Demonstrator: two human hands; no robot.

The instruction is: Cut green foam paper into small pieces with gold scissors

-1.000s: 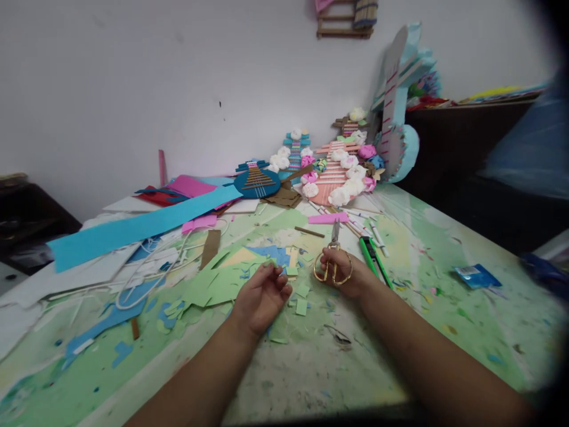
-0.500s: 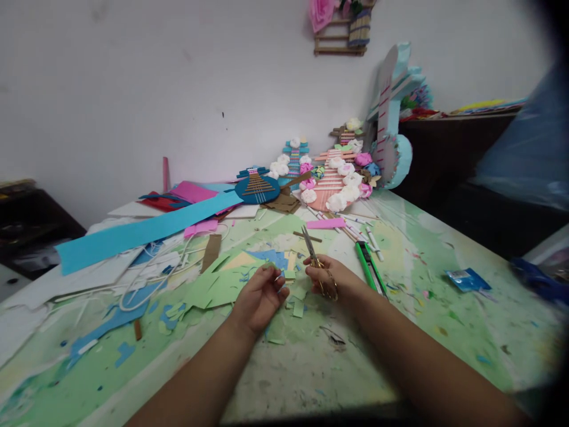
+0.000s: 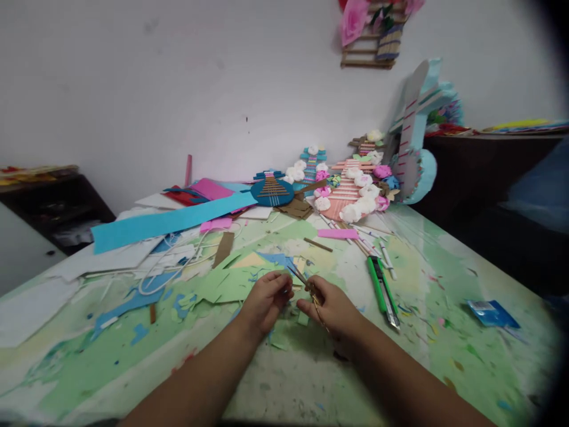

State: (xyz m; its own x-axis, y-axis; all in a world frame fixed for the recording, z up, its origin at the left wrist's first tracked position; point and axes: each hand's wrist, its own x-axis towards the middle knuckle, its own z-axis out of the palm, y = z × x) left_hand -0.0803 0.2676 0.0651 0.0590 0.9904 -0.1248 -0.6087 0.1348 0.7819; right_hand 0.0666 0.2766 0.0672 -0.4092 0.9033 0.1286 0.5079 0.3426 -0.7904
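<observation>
My right hand (image 3: 332,308) is closed round the gold handles of a pair of scissors (image 3: 299,273), whose blades point up and to the left. Just left of it, my left hand (image 3: 269,299) has its fingertips pinched together near the blades; what lies between them is too small or hidden to make out. Beneath and beyond both hands lie a cut sheet of light green paper (image 3: 226,284), blue paper scraps (image 3: 280,260) and small green offcuts. A green utility knife (image 3: 382,290) rests to the right of my right hand.
Paper-craft lutes with paper flowers (image 3: 351,193) and a dark blue lute (image 3: 272,190) stand along the wall. A long blue paper strip (image 3: 173,221) and a white cord (image 3: 153,290) lie left. Markers (image 3: 388,261) and a blue packet (image 3: 493,313) lie right.
The view has shifted, so the scene sits further right. The scissors have tilted left, and their blades have come closer to my left fingertips.
</observation>
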